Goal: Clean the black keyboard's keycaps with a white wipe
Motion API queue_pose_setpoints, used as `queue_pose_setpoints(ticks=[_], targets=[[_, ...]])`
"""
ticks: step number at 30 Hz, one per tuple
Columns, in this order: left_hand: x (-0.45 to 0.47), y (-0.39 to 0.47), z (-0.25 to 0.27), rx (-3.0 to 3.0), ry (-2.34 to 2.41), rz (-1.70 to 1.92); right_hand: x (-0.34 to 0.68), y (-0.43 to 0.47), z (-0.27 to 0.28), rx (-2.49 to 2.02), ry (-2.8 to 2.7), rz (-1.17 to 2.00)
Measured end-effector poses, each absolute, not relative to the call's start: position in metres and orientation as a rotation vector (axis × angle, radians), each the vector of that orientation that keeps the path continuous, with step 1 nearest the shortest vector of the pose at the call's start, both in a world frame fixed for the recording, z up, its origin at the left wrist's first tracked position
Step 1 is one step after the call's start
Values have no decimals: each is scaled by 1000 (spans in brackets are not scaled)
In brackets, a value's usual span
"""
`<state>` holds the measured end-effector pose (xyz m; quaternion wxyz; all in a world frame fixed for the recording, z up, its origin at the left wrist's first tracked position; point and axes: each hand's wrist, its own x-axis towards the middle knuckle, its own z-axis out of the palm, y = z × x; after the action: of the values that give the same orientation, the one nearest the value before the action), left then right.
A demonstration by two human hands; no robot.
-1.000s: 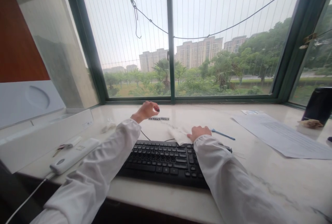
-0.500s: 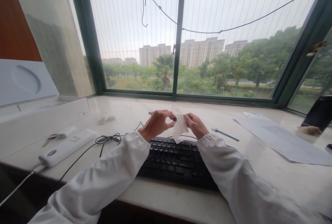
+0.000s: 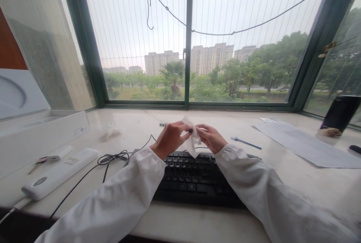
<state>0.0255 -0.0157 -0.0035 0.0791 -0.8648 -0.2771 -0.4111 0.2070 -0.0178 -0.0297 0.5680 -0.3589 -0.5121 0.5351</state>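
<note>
The left hand [image 3: 172, 136] pinches a small black piece [image 3: 190, 130] between thumb and fingertips, with a tissue [image 3: 192, 146] right up against it. The right hand [image 3: 213, 138] grips the tissue by its other side, thumb and fingers closed on it. Piece and tissue are both held up over the rear edge of the keyboard [image 3: 194, 195], which lies along the front edge of the counter [image 3: 237, 122], partly covered by the sleeves. Just past the left hand, towards the back edge, shows the end of a dark strip [image 3: 162, 124]; the hand hides the rest.

Right of the right hand lies a thin blue tool [image 3: 247, 143], then a sheet of paper [image 3: 307, 143]. A black upright object [image 3: 340, 113] stands near the back right corner, a brown lump [image 3: 331, 132] at its foot.

Left of the left sleeve is a bundled cable [image 3: 114, 156], then a white power strip [image 3: 60, 171] by the front edge, keys [image 3: 42, 161] beside it, and a white box [image 3: 76, 126] at the left end.
</note>
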Motion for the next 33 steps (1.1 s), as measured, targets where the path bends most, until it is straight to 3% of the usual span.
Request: queue_pose_setpoints(ticks=[33], targets=[[27, -21, -9, -2542, -871, -1256, 210, -17, -27, -802, -1439, 1242]])
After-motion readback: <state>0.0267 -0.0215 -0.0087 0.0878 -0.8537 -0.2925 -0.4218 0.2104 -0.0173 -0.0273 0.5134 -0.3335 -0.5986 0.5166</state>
